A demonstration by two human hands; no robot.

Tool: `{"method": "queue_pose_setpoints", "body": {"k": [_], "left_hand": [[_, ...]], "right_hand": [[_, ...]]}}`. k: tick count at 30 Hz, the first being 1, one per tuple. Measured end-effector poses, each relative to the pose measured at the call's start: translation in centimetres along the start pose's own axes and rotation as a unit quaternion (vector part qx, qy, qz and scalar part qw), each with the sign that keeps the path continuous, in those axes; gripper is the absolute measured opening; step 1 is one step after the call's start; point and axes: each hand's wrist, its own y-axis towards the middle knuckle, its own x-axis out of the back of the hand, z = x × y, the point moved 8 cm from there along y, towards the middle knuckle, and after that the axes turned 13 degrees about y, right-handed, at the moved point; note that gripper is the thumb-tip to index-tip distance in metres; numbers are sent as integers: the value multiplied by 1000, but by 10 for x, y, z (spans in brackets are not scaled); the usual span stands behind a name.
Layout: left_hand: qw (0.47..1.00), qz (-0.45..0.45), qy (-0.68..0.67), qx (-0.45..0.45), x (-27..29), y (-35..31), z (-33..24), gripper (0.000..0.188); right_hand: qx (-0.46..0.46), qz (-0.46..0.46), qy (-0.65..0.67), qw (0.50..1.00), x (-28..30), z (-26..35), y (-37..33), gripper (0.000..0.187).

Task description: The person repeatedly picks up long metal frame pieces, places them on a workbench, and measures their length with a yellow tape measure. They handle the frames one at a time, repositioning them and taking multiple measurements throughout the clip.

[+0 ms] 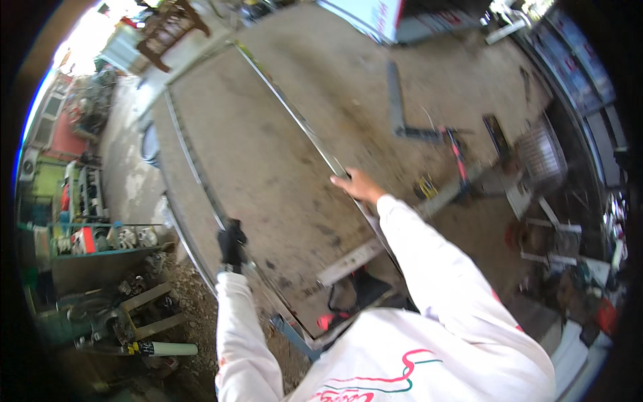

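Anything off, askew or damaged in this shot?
Mismatched hands: the left hand looks black-gloved, while the right hand, on a long metal strip, is bare. Dark blotches mar the brownish work surface, maybe just wear. No clear damage visible.

There were one gloved left hand (pixel 232 242), one bare right hand (pixel 362 186), two long metal bars (pixel 189 158) (pixel 289 107) under them, one L-shaped grey bar (pixel 395 100) and one tape measure (pixel 424 187).

Glare whites out the upper left, soft light covers the middle, and dark edges look bent.
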Motion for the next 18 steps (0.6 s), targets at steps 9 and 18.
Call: {"method": "queue_pose_setpoints", "body": {"k": [9,18], "left_hand": [[995,-18,49,83,-23,73,-10,19],[997,16,-68,36,-46,191,-36,21]], "right_hand": [[34,-253,49,965,227,-66,-134,40],[36,-221,-276,935,180,-88,-110,81]]}}
